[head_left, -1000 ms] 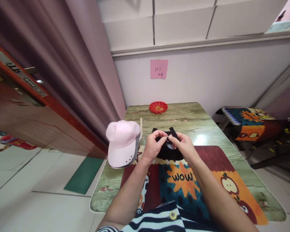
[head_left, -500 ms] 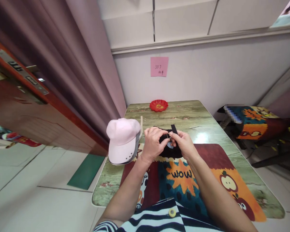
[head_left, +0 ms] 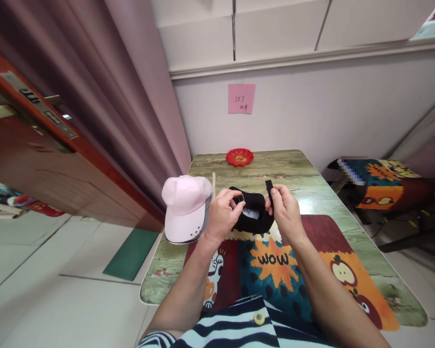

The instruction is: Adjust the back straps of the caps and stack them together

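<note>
A black cap (head_left: 252, 224) lies on the table between my hands, its inside showing a pale label (head_left: 251, 212). My left hand (head_left: 224, 210) pinches a small metal buckle (head_left: 241, 198) at the cap's back opening. In my right hand (head_left: 284, 205) is the cap's black strap (head_left: 269, 187), its free end sticking up past the fingers. Strap and buckle are apart. Left of my left hand sits a pink cap (head_left: 186, 205) with a row of small rings on its brim and a beige strap (head_left: 213, 182) standing up behind it.
A red scalloped dish (head_left: 239, 157) stands at the far edge of the wood-patterned table (head_left: 199, 166). A colourful mat (head_left: 271, 270) lies under my forearms. An orange-edged door (head_left: 90, 164) and a purple curtain (head_left: 145, 96) are at the left, a wall behind.
My hands have moved apart, the right one going right with the strap end, which has come away from the buckle. More of the cap's inside and label now shows.
</note>
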`<state>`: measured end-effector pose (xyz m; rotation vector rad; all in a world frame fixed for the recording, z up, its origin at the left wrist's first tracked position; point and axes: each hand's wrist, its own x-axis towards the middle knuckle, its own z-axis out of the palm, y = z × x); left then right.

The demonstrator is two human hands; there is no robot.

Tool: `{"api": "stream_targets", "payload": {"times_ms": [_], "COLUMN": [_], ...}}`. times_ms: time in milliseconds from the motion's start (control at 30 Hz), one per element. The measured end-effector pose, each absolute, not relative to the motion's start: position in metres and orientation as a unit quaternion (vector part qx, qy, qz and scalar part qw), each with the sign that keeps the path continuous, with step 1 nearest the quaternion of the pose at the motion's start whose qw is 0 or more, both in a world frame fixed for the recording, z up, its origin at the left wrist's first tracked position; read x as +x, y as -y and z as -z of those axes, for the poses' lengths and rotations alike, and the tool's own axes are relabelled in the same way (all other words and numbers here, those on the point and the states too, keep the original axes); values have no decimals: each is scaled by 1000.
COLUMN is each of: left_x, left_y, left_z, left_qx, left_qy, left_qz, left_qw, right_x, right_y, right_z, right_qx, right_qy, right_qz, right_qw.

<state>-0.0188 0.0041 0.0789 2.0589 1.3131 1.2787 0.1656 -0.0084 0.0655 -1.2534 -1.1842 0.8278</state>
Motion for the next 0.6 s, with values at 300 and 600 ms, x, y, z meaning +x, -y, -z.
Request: {"api": "stream_targets", "payload": {"times_ms": [300,600], "left_x": [-18,-7], "left_y": [1,-2], "left_z": [-79,-77], "left_qx": [746,652], "left_qy": [-464,-444], "left_qz": [-418,-476], "left_qw": [231,390], "right_x": [161,157], "right_y": [13,12], "right_z": [-65,-61], "right_qx": [-498,-463], "right_qy": [547,465], "right_qz": [-470,-543], "right_qw": [482,525]}}
